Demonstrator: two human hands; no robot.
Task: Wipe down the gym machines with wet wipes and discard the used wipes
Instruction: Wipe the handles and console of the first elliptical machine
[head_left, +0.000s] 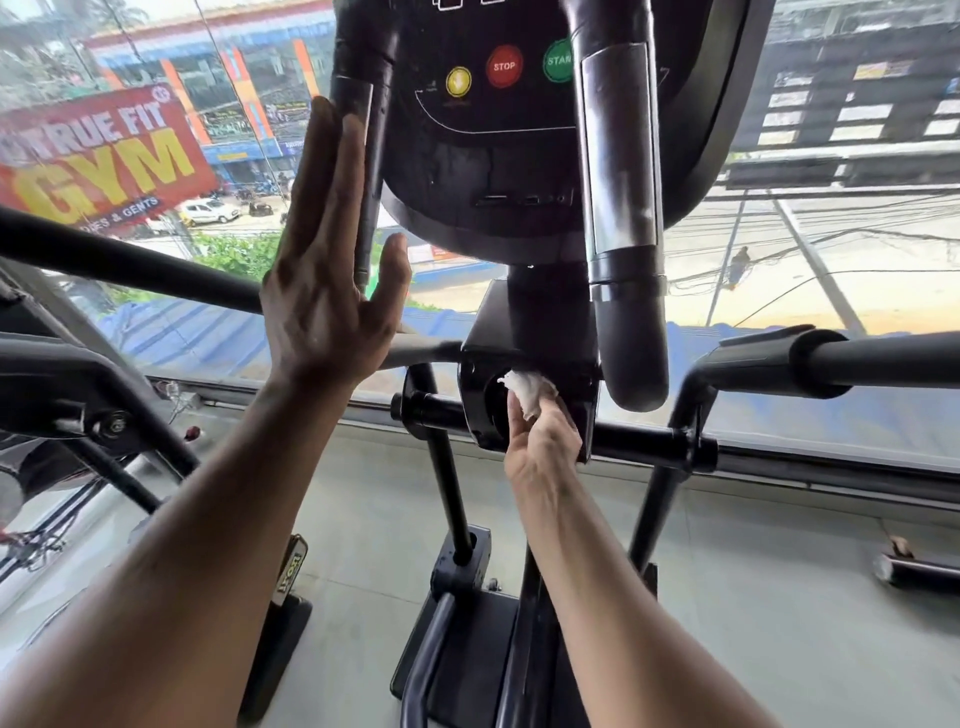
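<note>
Wiping the machine's central joint. The right hand pinches a crumpled white wet wipe at its fingertips, pressing it against the black pivot housing just below the console — the wad lies above the knuckles, toward the post. The left hand is raised flat, fingers straight and together, beside the left handlebar, holding nothing. Open room lies below the housing; the right handlebar crowds the wipe's right side.

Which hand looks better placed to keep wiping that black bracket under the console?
The right hand. It pinches the white wipe and presses it against the black bracket. The left hand is raised with straight fingers beside the console, holding nothing.
</note>
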